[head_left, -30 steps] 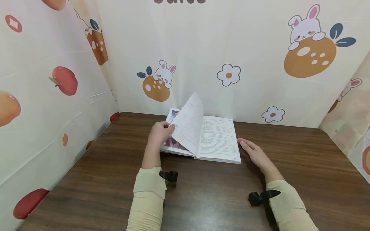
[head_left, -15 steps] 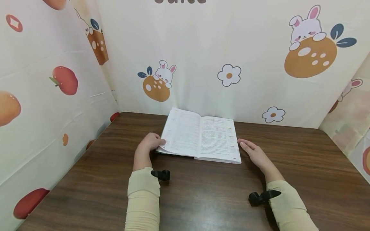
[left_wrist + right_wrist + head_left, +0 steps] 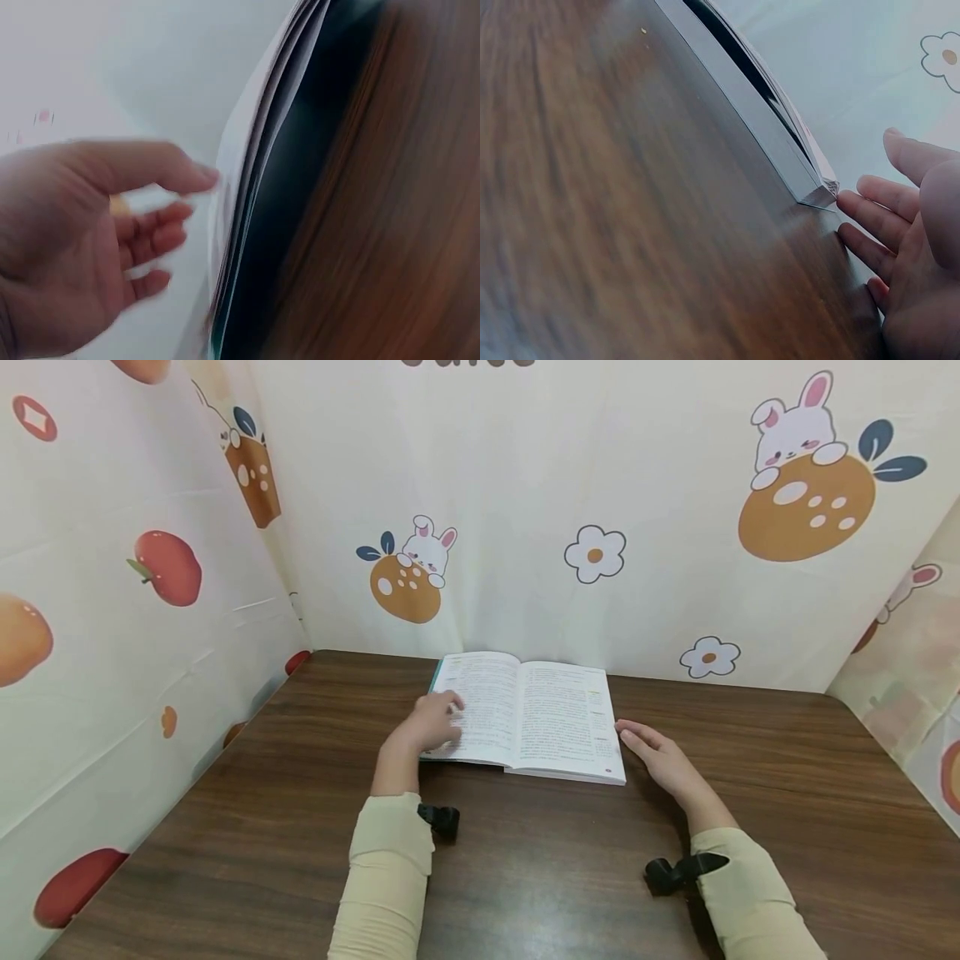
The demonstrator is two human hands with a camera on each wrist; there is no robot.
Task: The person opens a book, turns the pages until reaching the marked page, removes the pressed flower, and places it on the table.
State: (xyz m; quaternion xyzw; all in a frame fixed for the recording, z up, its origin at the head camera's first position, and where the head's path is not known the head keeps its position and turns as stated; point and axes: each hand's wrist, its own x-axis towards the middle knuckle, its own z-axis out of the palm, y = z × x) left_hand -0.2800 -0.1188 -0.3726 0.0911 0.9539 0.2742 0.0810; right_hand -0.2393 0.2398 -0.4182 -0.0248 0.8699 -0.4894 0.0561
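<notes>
Since the last frame on my feed, the left hand (image 3: pixel 429 723) has come up off the near outer corner and now sits over the outer part of the left page (image 3: pixel 487 706), which lies flatter. Its fingers are loosely bent, thumb apart, gripping nothing; the left wrist view is too blurred for me to tell whether the thumb touches the paper. The right hand (image 3: pixel 660 760) stays beside the opposite edge, fingers extended, holding nothing, a fingertip at the corner of the paperback book (image 3: pixel 558 718).

That book lies open near the back of the tabletop (image 3: pixel 555 877). From here, I'd worry about the loose leaf edges: fanned over the teal cover (image 3: pixel 300 157), they could let a thumb catch several sheets, or crease one. With only light contact on the right, a sideways drag could skid the whole book.

As for writing, the printed lines are too small for me to read. A yellow mark (image 3: pixel 593 692) sits in the right margin; the page-number badge (image 3: pixel 608 770) is illegible. On the curtain (image 3: pixel 510 485) behind, cropped lettering (image 3: pixel 517 363) perhaps ends "uice". I see no brand.
</notes>
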